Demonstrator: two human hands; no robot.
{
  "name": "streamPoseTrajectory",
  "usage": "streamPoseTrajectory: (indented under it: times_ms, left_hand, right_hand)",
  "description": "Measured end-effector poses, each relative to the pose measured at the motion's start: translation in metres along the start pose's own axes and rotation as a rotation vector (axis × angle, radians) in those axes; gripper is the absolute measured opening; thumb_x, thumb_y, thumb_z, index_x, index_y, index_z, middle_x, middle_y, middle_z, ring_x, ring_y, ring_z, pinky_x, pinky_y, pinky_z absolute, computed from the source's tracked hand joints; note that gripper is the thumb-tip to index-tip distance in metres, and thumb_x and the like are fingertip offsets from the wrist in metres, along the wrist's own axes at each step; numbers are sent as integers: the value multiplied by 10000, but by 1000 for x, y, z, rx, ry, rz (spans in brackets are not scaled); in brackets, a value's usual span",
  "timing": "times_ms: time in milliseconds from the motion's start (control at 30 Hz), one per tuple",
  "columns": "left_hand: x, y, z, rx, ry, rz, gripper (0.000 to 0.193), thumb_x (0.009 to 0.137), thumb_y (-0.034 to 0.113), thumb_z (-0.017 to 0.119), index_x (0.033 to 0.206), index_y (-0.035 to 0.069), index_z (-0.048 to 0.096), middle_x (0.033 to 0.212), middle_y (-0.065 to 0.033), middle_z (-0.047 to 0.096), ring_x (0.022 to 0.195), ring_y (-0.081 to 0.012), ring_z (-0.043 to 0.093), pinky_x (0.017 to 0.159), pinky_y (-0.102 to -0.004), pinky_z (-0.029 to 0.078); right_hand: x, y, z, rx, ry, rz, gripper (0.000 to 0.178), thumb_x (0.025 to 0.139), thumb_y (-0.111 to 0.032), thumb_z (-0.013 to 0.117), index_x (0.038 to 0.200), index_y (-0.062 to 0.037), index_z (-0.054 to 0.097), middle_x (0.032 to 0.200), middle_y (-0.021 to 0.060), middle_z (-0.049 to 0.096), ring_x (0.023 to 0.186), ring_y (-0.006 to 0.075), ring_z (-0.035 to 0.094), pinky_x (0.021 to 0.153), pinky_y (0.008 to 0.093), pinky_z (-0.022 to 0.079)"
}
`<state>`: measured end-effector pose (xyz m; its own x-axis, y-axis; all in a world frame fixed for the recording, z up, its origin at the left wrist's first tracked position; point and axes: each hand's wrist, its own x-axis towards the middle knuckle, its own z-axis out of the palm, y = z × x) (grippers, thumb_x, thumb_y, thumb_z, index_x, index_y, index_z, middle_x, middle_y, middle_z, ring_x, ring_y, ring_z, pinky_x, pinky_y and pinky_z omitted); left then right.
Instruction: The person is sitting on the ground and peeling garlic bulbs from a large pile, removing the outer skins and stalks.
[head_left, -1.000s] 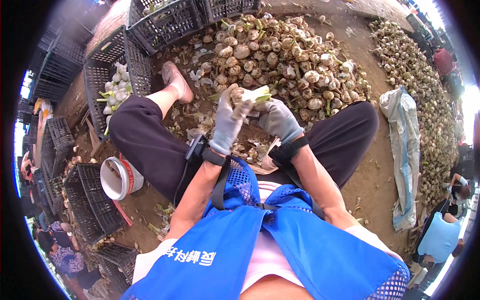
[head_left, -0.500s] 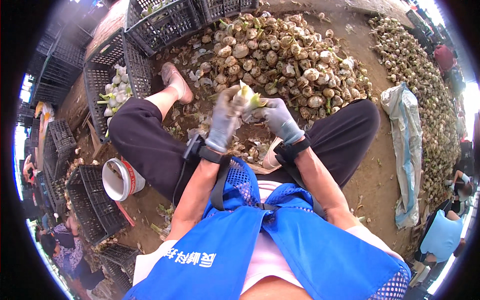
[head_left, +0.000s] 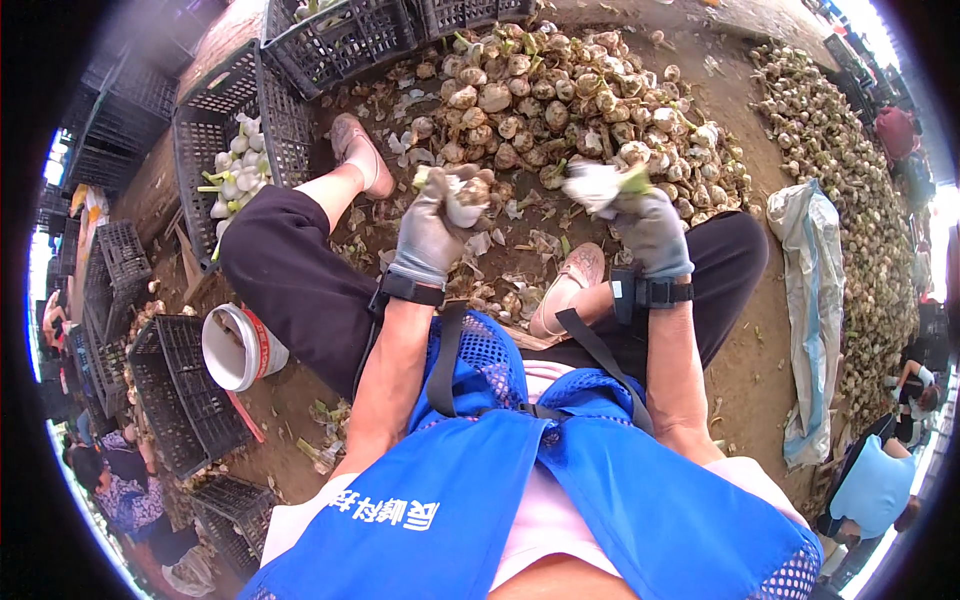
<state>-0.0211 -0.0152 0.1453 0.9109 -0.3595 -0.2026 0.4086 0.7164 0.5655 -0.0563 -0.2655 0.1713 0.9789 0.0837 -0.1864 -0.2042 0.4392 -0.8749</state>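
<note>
My left hand [head_left: 432, 232], in a grey glove, is closed around a garlic bulb [head_left: 467, 203] with pale skin and a dirt-brown side. To its right, my gloved right hand [head_left: 652, 228] grips a white piece of garlic skin [head_left: 594, 186] with a green stalk part at the fingers; motion smears it. Both hands are raised between my bent legs, well apart. Just beyond them spreads a heap of unpeeled garlic [head_left: 560, 100], brown and soil-stained. Loose peelings [head_left: 480, 285] litter the ground below the hands.
On the left, a black crate [head_left: 215, 115] holds clean white garlic [head_left: 240, 175]. A white bucket [head_left: 232, 350] stands by my left knee near another black crate [head_left: 190, 395]. To the right lie a pale woven sack [head_left: 808, 300] and a longer garlic heap [head_left: 850, 220]. Other people sit at both edges.
My hands were together on the garlic and are now apart. The right one has moved right with the white skin and green stalk; the left keeps the bulb.
</note>
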Motion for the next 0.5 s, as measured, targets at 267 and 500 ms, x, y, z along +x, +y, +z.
streamPoseTrajectory:
  times_ms: [267,500]
  left_hand:
    - [-4,-19,4,514,41,136,392,920,342,463,1063,-5,573,850,-53,622,723,-96,595,619,-209,485]
    - [5,-28,-12,466,218,10,379,910,318,489,1053,-24,569,871,-58,613,727,-128,591,631,-242,482]
  right_hand:
    - [26,62,57,-337,35,-84,347,791,-182,666,1012,66,565,867,88,633,765,103,580,676,233,467]
    - [26,58,63,-63,101,263,231,788,-84,639,988,18,582,839,76,633,700,116,598,616,244,494]
